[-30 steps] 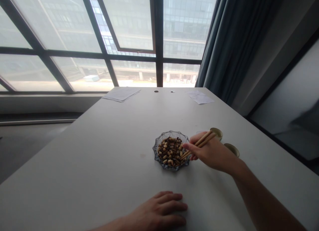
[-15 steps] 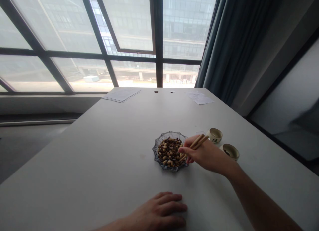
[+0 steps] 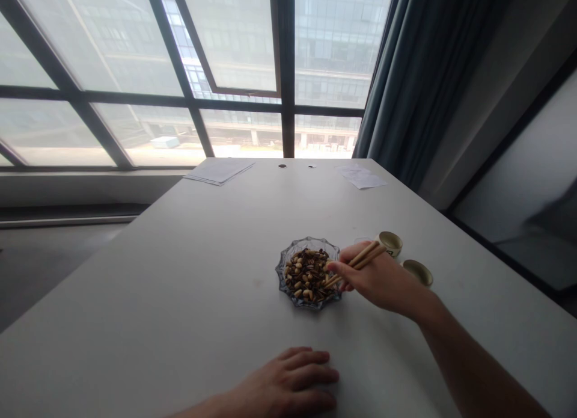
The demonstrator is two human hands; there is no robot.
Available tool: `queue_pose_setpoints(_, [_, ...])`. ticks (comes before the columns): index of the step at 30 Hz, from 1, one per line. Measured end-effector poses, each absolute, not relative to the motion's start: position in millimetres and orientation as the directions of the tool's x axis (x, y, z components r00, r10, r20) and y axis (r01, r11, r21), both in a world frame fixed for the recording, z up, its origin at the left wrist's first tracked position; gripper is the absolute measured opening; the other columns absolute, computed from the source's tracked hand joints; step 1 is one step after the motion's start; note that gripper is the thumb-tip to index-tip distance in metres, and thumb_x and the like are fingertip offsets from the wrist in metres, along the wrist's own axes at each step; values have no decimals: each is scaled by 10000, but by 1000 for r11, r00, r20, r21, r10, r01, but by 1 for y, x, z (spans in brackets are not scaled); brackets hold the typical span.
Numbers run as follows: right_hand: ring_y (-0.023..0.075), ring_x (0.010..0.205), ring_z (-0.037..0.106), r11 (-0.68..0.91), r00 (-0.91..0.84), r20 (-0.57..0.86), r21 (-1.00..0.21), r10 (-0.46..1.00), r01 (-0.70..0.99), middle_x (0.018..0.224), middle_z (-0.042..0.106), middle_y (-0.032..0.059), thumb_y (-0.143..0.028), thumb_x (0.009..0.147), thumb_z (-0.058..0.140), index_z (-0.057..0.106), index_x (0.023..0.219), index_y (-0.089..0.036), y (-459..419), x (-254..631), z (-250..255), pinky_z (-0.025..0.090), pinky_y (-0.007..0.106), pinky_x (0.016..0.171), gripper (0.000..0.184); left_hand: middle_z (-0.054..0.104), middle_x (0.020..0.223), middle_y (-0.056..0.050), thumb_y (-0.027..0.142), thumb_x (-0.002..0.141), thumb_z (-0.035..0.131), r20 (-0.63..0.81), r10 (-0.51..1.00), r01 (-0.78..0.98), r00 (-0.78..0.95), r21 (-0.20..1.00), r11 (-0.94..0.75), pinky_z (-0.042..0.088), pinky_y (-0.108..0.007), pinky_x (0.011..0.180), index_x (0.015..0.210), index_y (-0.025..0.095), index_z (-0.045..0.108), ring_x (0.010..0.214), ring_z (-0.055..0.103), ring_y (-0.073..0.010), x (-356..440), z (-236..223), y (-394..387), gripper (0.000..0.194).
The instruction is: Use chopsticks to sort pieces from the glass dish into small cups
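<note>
A pair of wooden chopsticks (image 3: 367, 255) is gripped in my right hand (image 3: 372, 279), their tips down among nuts and seeds (image 3: 307, 275) at the right side of a scalloped glass bowl (image 3: 280, 267). Whether the tips pinch a piece is too small to tell. The mix holds pale, pistachio-like nuts and dark, striped seeds. My left hand (image 3: 293, 379) lies palm down on the white table in front of the bowl, fingers stretched and holding nothing. Just beyond my right hand stand two small ceramic cups, one farther back (image 3: 390, 243) and one nearer (image 3: 418, 272), each partly hidden by the hand.
Papers lie at the far left (image 3: 220, 171) and far right (image 3: 364, 176) of the white table (image 3: 180, 285). Two round holes are near its back edge. Large windows (image 3: 238, 39) rise behind, with a dark curtain (image 3: 406, 75) on the right.
My right hand has shifted slightly to the right with the chopsticks, covering more of the nearer cup. My left hand and the bowl have stayed in place.
</note>
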State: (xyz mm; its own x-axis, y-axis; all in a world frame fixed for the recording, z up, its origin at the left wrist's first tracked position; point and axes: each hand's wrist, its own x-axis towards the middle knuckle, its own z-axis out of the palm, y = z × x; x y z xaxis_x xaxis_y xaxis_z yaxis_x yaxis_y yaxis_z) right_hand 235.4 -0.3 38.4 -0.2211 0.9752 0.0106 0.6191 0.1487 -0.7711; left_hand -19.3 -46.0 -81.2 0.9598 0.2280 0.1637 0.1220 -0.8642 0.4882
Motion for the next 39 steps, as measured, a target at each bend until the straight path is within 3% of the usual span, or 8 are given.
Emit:
queue_pose_setpoints(10, [199, 657, 766, 123, -127, 50, -725, 991, 677, 684, 753, 32, -452, 1005, 619, 673, 718, -203, -9, 254, 60, 532, 249, 568, 384, 675, 1471, -64, 251, 1072, 619, 165, 237, 130, 957, 485, -865, 420, -370, 1247, 1312, 255, 644, 1450, 558, -266, -20, -79, -46, 242])
queue_pose_setpoints(22, [176, 599, 700, 102, -229, -60, -766, 972, 634, 648, 726, 20, -408, 972, 644, 616, 683, -207, 2, 234, 38, 500, 257, 567, 354, 658, 1493, -68, 247, 1101, 560, 149, 228, 133, 962, 472, -872, 398, -368, 1255, 1326, 243, 635, 1474, 529, -255, -19, -80, -47, 238])
queue_pose_setpoints(31, [173, 619, 683, 130, -243, -48, -739, 969, 661, 640, 720, 26, -419, 973, 647, 610, 645, -204, 2, 231, 39, 494, 264, 594, 394, 667, 1479, -76, 229, 1091, 560, 173, 239, 125, 956, 496, -859, 421, -387, 1239, 1334, 260, 625, 1460, 546, -269, -18, -80, -47, 254])
queue_pose_setpoints(39, [184, 648, 719, 120, -188, -2, -761, 982, 637, 675, 744, 35, -469, 993, 627, 684, 728, -195, -1, 238, 42, 505, 260, 594, 386, 669, 1476, -81, 213, 1081, 576, 177, 240, 117, 955, 517, -848, 420, -396, 1237, 1344, 263, 620, 1460, 544, -269, -20, -79, -48, 271])
